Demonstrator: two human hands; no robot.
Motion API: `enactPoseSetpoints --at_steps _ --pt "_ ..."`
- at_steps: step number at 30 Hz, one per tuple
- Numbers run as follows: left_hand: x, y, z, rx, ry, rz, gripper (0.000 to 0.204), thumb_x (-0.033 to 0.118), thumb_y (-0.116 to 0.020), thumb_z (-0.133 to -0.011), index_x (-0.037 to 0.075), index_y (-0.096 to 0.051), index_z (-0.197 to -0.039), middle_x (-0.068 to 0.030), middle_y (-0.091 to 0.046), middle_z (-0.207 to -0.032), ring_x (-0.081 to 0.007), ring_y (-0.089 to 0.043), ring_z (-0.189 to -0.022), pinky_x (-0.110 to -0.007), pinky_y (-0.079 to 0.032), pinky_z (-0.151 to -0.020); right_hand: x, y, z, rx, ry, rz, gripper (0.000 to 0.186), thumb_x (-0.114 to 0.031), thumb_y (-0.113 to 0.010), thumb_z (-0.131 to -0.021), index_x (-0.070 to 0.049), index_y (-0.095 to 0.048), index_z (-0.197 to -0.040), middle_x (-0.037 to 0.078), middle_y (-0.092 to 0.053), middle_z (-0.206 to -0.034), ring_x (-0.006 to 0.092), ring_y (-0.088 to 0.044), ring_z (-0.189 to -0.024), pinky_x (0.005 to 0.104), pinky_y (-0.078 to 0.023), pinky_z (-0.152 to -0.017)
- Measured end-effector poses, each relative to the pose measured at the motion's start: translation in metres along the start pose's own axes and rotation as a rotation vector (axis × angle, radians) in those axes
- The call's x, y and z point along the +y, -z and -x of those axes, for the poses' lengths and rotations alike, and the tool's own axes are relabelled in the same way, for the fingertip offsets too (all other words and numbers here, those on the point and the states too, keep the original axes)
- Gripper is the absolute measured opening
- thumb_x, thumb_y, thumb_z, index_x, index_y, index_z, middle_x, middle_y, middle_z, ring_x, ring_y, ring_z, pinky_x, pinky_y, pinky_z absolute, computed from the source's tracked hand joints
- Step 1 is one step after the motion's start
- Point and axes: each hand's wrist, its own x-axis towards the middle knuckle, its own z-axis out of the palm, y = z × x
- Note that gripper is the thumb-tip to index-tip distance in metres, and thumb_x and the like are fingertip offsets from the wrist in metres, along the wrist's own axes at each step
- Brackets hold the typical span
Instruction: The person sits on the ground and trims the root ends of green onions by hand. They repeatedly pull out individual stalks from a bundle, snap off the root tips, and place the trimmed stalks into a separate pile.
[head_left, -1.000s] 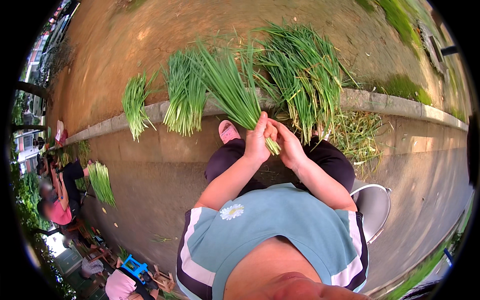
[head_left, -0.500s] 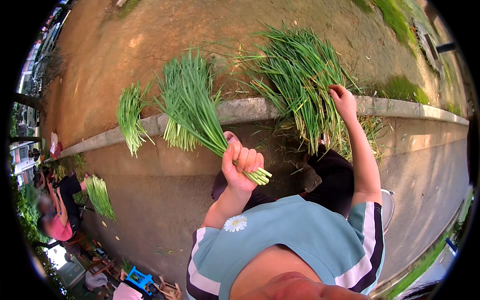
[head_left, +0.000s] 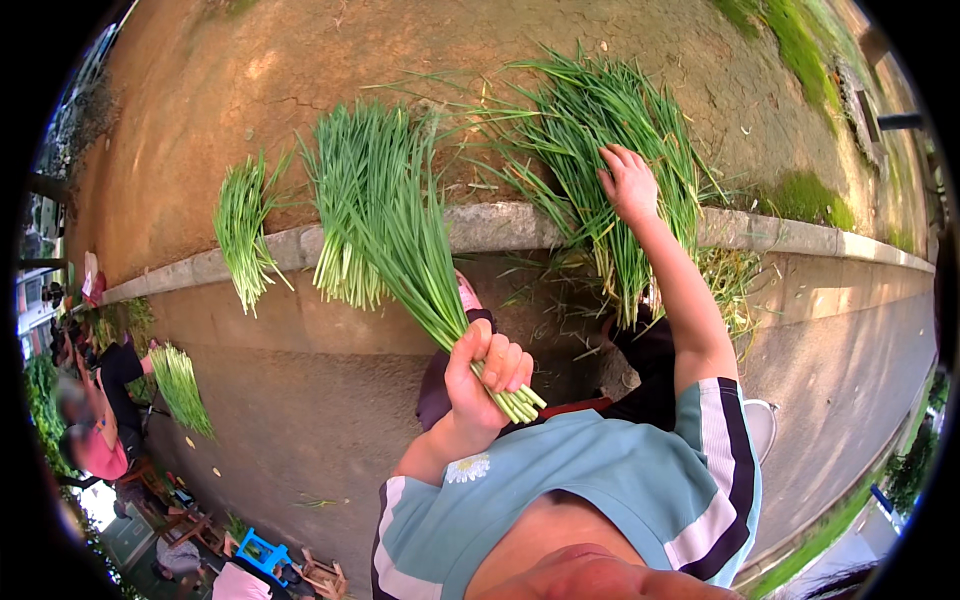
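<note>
My left hand is closed in a fist around the pale stem ends of a bunch of garlic chives. The long green leaves of that bunch fan up and left, overlapping a neat pile of chives laid across the kerb. At the right my right hand rests over a large, loose heap of chives, fingers stretched out and slightly bent, with nothing seen held in them. Left of the neat pile lies a smaller bundle of chives.
A concrete kerb runs between bare soil and grey pavement. Yellowed leaf scraps lie right of the heap. Far left, another person sits near a chive bundle. A blue plastic stool stands lower left.
My right hand has moved left from the heap's right side onto its middle, its fingers straightening out. My left hand has come slightly lower with the bunch still gripped.
</note>
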Motion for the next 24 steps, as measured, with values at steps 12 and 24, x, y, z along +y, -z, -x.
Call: enactPoseSetpoints --at_steps 12,24 --pt "0.002 -0.002 0.003 0.037 0.072 -0.089 0.029 0.026 -0.041 -0.084 0.014 -0.031 -0.059 0.0013 -0.034 -0.040 -0.0078 -0.029 -0.038 -0.020 -0.030 -0.041 0.012 -0.043 -0.022 -0.340 0.003 0.236 0.044 -0.024 -0.052 -0.074 -0.014 -0.040 -0.116 0.005 -0.048 -0.109 0.0213 -0.046 -0.096 0.0331 -0.033 -0.087" --pt "-0.001 0.002 0.002 0.020 0.122 -0.061 0.027 0.024 -0.039 -0.085 0.013 -0.032 -0.061 0.0005 -0.036 -0.042 -0.0085 -0.031 -0.039 -0.021 -0.031 -0.042 0.048 -0.007 -0.007 0.140 -0.476 -0.587 0.030 -0.023 -0.055 -0.074 -0.016 -0.055 -0.104 0.004 -0.062 -0.078 0.0177 -0.059 -0.063 0.0306 -0.044 -0.058"
